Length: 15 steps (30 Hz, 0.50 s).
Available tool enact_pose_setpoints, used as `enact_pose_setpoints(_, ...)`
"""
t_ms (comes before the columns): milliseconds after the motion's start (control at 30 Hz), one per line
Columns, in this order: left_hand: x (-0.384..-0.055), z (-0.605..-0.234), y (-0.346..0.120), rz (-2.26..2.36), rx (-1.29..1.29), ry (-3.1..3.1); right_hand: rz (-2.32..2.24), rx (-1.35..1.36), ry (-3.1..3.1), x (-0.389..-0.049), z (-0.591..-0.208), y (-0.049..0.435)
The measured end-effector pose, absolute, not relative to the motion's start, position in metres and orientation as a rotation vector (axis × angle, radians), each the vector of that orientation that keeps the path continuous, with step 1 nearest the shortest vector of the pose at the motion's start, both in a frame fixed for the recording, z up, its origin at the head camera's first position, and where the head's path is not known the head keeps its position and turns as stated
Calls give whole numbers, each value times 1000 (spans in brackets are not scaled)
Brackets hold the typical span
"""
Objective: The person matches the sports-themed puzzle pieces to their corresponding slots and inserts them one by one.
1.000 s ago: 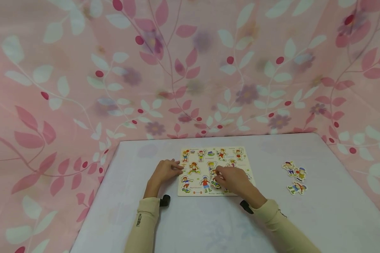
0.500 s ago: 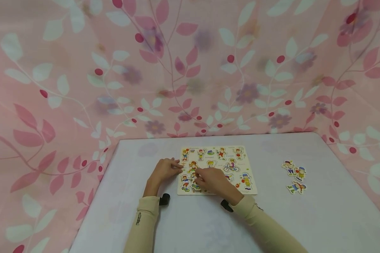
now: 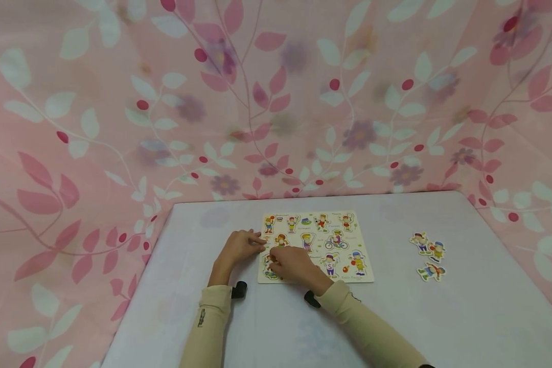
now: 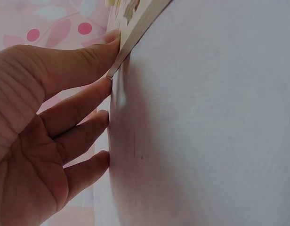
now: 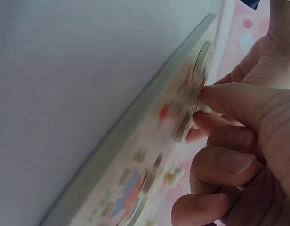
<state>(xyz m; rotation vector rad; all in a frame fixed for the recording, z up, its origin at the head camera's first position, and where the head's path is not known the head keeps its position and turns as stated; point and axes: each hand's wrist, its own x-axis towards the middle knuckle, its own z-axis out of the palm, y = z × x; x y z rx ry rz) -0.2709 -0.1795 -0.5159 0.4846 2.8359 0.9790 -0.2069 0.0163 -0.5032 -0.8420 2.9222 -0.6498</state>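
Observation:
A pale puzzle board (image 3: pixel 362 243) with sports-figure pieces lies on the white table. At its left edge my left hand (image 3: pixel 240 249) pinches the board, thumb on top and index finger at the side, as the left wrist view shows. My right hand (image 3: pixel 296 263) is over the lower left part of the board. Between its thumb and index finger it pinches a flat puzzle piece (image 5: pixel 186 120), close over the board surface; the other fingers are curled. The picture on this piece is mostly hidden. Pieces such as the cyclist (image 3: pixel 336 240) sit on the board.
To the right of the board lie three loose pieces: a figure in a dark cap (image 3: pixel 421 244), one in a blue cap (image 3: pixel 437 252) and one lying sideways (image 3: pixel 432 272). Pink floral cloth (image 3: pixel 276 102) hangs behind the table (image 3: pixel 211 220).
My right hand has moved left across the board with the piece, from its middle to the lower left corner area. My left hand has stayed at the left edge.

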Motion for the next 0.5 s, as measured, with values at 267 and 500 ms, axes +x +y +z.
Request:
enact_pose_setpoints(267, -272, -516, -179, 974, 487, 2833, -559, -822, 2959, -206, -505, 11)
enact_pose_setpoints(500, -271, -516, -179, 998, 496, 2829, -605, -807, 2946, -207, -505, 14)
